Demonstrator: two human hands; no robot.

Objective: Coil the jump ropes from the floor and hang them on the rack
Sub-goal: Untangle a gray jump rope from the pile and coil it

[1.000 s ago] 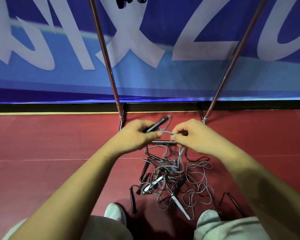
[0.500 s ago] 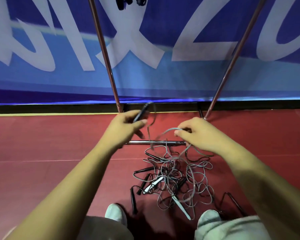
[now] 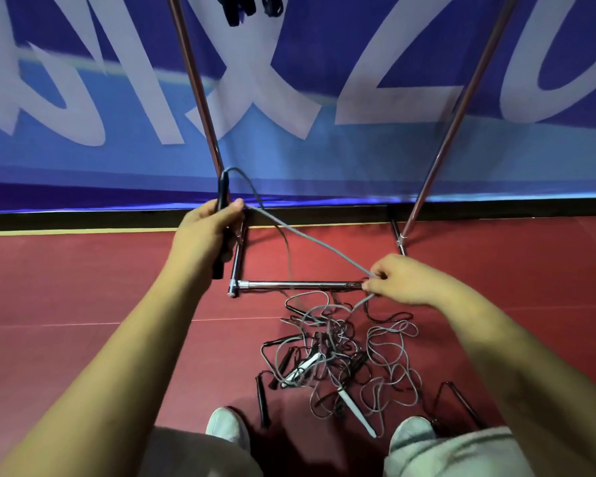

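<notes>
Over floor tangle: left grip clasps one black handle; right grip pinches one grey cord.

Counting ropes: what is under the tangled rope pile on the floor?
Red floor shows through outer loops of the grey and black rope pile; anything beneath its dense middle is covered.

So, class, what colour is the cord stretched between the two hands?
Grey cord, clearest in the head view.
</notes>
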